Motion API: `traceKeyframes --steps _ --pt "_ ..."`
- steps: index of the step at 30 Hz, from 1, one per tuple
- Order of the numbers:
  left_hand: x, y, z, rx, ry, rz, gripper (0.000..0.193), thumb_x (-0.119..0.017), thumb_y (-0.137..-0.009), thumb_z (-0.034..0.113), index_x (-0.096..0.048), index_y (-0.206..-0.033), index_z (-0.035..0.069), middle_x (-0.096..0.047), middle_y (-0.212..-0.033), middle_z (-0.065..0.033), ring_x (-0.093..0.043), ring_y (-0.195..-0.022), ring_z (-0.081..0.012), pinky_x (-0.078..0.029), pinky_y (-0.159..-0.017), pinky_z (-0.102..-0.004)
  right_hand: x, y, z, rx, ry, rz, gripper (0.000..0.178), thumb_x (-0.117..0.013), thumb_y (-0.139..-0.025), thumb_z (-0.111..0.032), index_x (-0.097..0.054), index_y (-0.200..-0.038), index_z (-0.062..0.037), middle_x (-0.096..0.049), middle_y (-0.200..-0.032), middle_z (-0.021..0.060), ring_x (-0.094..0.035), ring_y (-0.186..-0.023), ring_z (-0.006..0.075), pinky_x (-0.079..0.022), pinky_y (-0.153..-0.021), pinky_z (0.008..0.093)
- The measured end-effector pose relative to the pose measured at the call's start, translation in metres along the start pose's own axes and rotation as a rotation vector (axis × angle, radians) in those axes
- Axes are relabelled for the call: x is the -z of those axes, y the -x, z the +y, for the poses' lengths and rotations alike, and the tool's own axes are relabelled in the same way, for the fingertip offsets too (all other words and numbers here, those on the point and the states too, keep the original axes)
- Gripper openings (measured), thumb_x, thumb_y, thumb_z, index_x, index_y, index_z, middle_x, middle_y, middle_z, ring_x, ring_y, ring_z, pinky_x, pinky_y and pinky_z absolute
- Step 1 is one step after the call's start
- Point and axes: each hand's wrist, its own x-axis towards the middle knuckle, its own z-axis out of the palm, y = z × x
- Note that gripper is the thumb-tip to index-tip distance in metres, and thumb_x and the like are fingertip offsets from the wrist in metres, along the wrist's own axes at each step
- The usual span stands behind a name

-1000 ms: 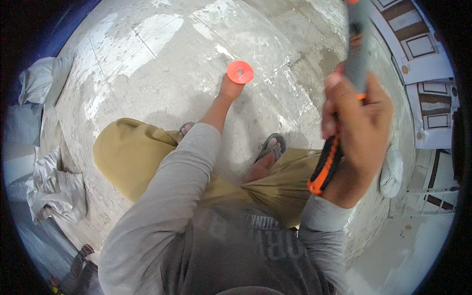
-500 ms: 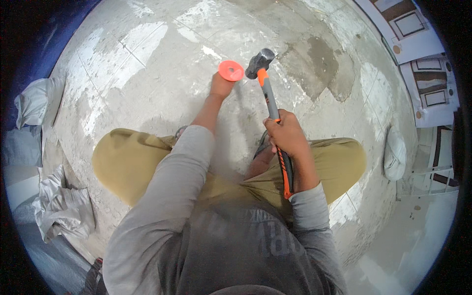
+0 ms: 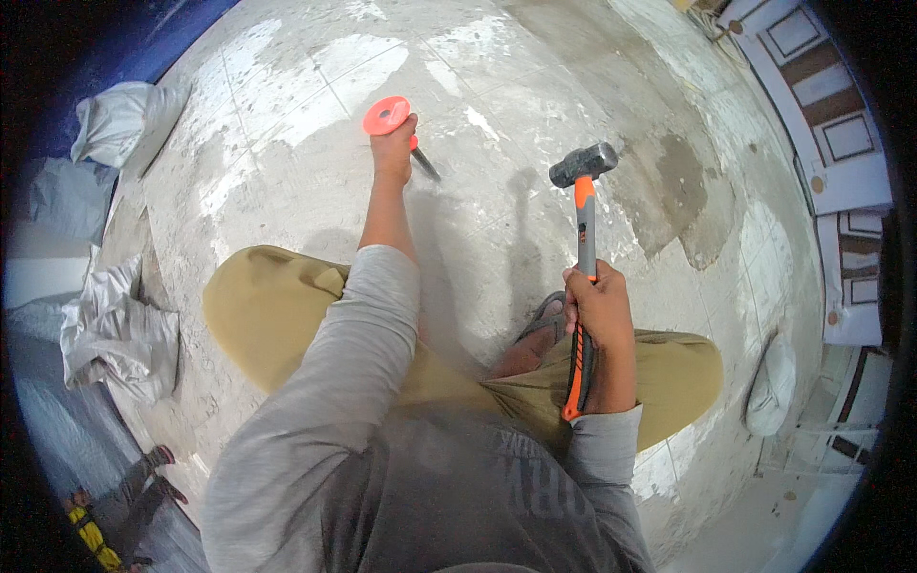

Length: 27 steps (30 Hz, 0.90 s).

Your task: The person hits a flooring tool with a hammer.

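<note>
Left hand (image 3: 390, 153): closed round chisel (image 3: 427, 165), below orange guard (image 3: 378, 121) — likely shields knuckles
Right hand (image 3: 602, 307): gripping hammer (image 3: 586, 229) mid-handle — probably for control
Chisel, hammer: apart, over floor (image 3: 287, 191)

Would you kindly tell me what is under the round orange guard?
Under the guard, the left hand grips a chisel, whose dark shaft shows; the part inside the fist is covered.
</note>
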Motion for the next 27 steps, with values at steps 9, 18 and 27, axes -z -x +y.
traceKeyframes --steps 9,18,27 --pt "-0.031 0.008 -0.011 -0.091 -0.337 -0.088 0.021 -0.076 -0.079 0.016 -0.061 -0.09 0.007 -0.057 -0.077 0.0011 -0.052 -0.064 -0.0096 -0.044 -0.056 -0.0273 -0.016 -0.004 -0.003 0.006 0.039 -0.098 0.018 -0.058 -0.09 -0.015 -0.052 -0.085 0.002 -0.051 -0.059 0.004 -0.048 -0.04 0.0118 -0.04 -0.035 0.0285" --pt "-0.04 0.029 -0.063 -0.097 -0.362 -0.273 0.036 -0.078 -0.078 0.018 -0.061 -0.107 0.005 -0.064 -0.103 -0.0055 -0.059 -0.099 -0.0169 -0.047 -0.087 -0.0321 -0.023 0.008 -0.025 0.021 0.034 -0.096 0.016 -0.059 -0.09 -0.013 -0.052 -0.086 0.0011 -0.05 -0.056 0.003 -0.048 -0.041 0.0108 -0.04 -0.037 0.0275" --pt "-0.035 0.04 -0.058 -0.206 -0.435 -0.3 0.032 -0.076 -0.079 0.02 -0.063 -0.104 0.005 -0.065 -0.105 -0.008 -0.061 -0.1 -0.0209 -0.047 -0.087 -0.0353 -0.031 0.036 -0.122 0.343 -0.074 0.008 0.015 -0.062 -0.09 -0.013 -0.055 -0.091 0.0002 -0.052 -0.056 0.0021 -0.046 -0.041 0.008 -0.037 -0.039 0.0242"
